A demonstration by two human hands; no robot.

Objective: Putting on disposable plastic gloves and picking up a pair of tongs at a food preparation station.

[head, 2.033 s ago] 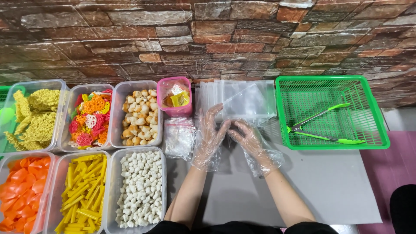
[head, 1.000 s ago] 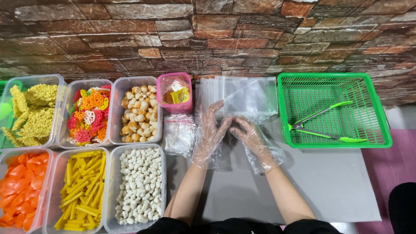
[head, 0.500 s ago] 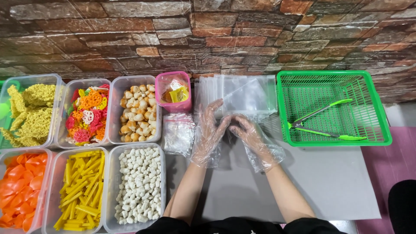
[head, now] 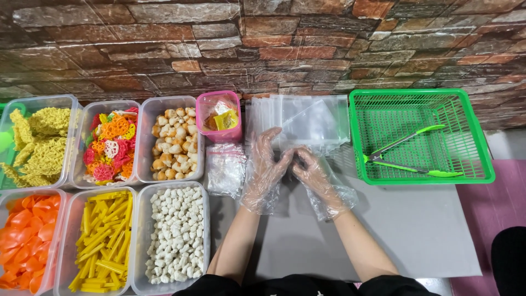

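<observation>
At the back of the grey counter, just in front of the brick wall, my two hands meet over the stack of clear plastic bags. Both wear loose, see-through disposable gloves. My left hand is spread, its fingers long and only slightly curled, the tips lying on the near edge of the bag stack. My right hand is bent more — its fingers fold in toward the left hand's and touch them, and seem to pinch a bit of clear film between the two hands, though glove and bag are both transparent and I cannot tell how firm that hold is.

Just left of my left hand lies a small pile of zip bags, and behind it stands a pink tub with yellow and orange bits inside. Farther left, six clear tubs sit in two rows: yellow noodle-like crackers, mixed coloured crackers, pale round puffs, then orange chips, yellow sticks and small white pellets. To my right, well apart from my hands, a green mesh basket holds green-tipped tongs.
</observation>
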